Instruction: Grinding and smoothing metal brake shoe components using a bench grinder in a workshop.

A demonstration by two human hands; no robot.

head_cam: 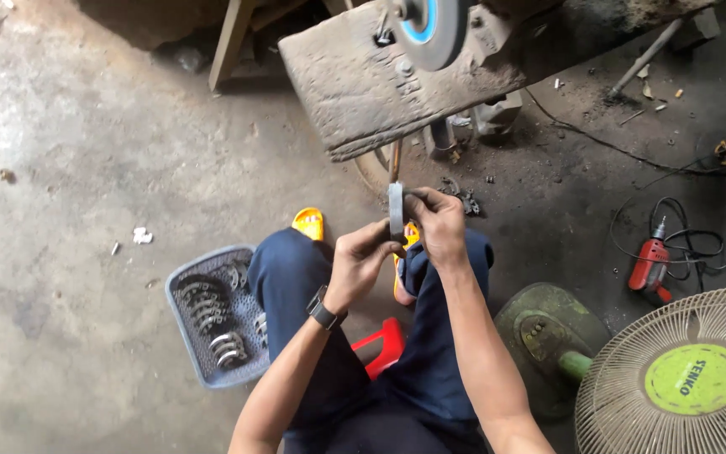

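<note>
Both hands are holding a curved grey metal piece (396,212) edge-on above the knees. Left hand (361,261) is gripping its lower end between thumb and fingers; right hand (439,223) is pinching the upper part. It is possibly a brake shoe, like those lying in the grey basket (180,282).

A grey plastic basket (185,324) of curved metal pieces (207,313) sits on the concrete floor (69,210). Above, a worn wooden bench (355,80) carries a grinding wheel (430,25). A red power drill (650,262) lies with its black cord (695,231) near a green-based fan (682,378). An orange sandal (309,223) and what seems a red stool (382,345) show too.
</note>
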